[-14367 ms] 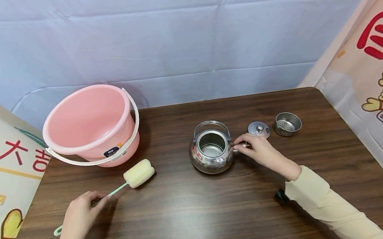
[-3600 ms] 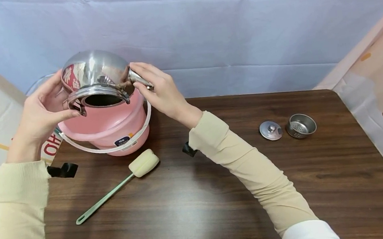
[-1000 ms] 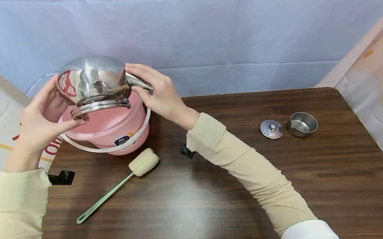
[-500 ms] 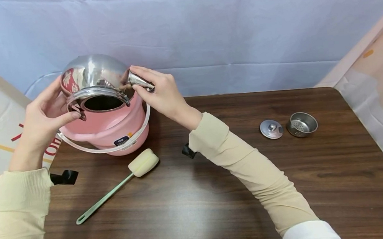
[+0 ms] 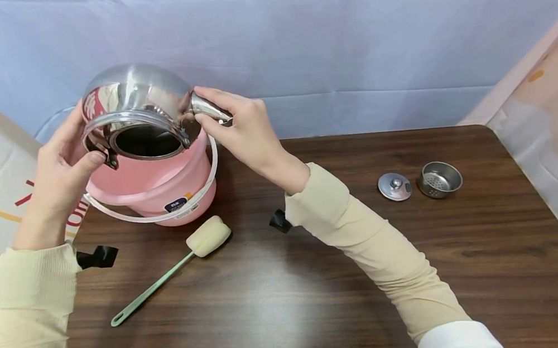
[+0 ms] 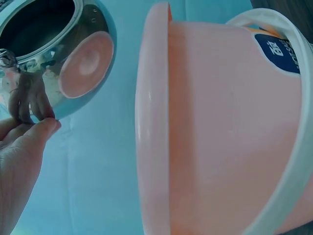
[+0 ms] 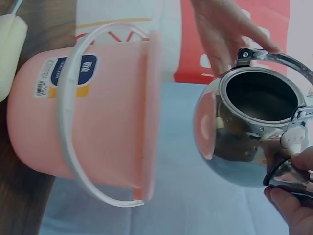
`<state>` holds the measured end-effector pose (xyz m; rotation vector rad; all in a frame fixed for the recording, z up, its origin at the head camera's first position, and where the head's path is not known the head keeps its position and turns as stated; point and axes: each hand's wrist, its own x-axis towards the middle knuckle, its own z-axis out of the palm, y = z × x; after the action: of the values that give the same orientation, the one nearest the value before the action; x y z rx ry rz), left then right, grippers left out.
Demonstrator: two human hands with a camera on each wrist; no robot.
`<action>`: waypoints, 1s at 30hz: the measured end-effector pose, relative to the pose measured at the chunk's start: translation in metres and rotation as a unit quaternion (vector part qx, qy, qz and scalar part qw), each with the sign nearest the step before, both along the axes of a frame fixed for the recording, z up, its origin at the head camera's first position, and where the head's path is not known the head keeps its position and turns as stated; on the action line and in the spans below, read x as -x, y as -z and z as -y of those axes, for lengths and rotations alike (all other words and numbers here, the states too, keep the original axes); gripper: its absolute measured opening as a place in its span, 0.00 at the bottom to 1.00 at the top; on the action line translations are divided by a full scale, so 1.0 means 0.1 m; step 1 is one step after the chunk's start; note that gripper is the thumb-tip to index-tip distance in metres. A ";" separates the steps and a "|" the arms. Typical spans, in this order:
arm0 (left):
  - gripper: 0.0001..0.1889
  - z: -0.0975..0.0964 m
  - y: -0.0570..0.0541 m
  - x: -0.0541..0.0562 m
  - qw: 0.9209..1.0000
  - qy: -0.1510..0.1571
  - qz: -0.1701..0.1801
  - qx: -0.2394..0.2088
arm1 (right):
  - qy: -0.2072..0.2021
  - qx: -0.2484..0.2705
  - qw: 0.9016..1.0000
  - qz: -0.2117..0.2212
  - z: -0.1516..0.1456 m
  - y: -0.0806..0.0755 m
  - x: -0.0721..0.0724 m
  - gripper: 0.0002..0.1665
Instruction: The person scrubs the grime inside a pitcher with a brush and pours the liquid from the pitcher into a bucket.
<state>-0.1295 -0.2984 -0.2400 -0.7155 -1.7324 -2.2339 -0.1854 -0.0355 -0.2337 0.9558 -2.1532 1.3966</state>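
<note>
Both hands hold a shiny steel kettle [image 5: 134,87] above a pink bucket [image 5: 181,188], its lidless mouth tipped down toward the camera. My left hand [image 5: 59,170] grips its left side, thumb at the handle's base and most fingers hidden behind the body. My right hand [image 5: 246,129] pinches the spout [image 5: 209,109] between thumb and fingers. In the right wrist view the kettle's dark opening [image 7: 261,95] shows, with the swing handle [image 7: 281,58] folded to one side. The left wrist view has the kettle [image 6: 88,63] apart from the bucket's rim [image 6: 152,127].
A sponge brush [image 5: 209,236] with a green handle lies on the wooden table [image 5: 319,282] in front of the bucket. Farther right are the kettle's lid [image 5: 395,186] and a small perforated steel strainer [image 5: 439,180]. A pale cloth [image 5: 349,61] hangs behind the table.
At first the kettle stood on the table and my left hand held the sponge brush, now laid down. Over the last second the kettle has risen slightly and its mouth has turned toward the camera.
</note>
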 end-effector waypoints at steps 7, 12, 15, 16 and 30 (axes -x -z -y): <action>0.40 -0.06 -0.01 0.02 1.000 0.006 -0.006 -0.014 | 0.014 0.007 1.000 0.025 -0.06 -0.10 -0.05 0.20; 0.39 -0.12 -0.02 0.02 1.000 -0.013 -0.010 0.004 | 0.020 0.007 0.998 0.066 -0.12 -0.15 -0.07 0.19; 0.39 -0.17 -0.03 0.02 1.000 -0.022 -0.009 0.019 | 0.018 0.010 0.995 0.097 -0.16 -0.16 -0.07 0.19; 0.39 -0.19 -0.03 0.02 1.000 -0.019 -0.009 0.022 | 0.017 0.011 0.994 0.107 -0.17 -0.16 -0.08 0.19; 0.28 -0.51 -0.05 -0.04 0.999 0.029 0.036 -0.011 | 0.033 -0.010 0.985 0.170 -0.42 -0.10 -0.09 0.17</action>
<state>-0.1252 -0.2478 -0.2352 -0.6986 -1.7366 -2.3416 -0.1765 0.0070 -0.2241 0.6829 -2.4209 1.6042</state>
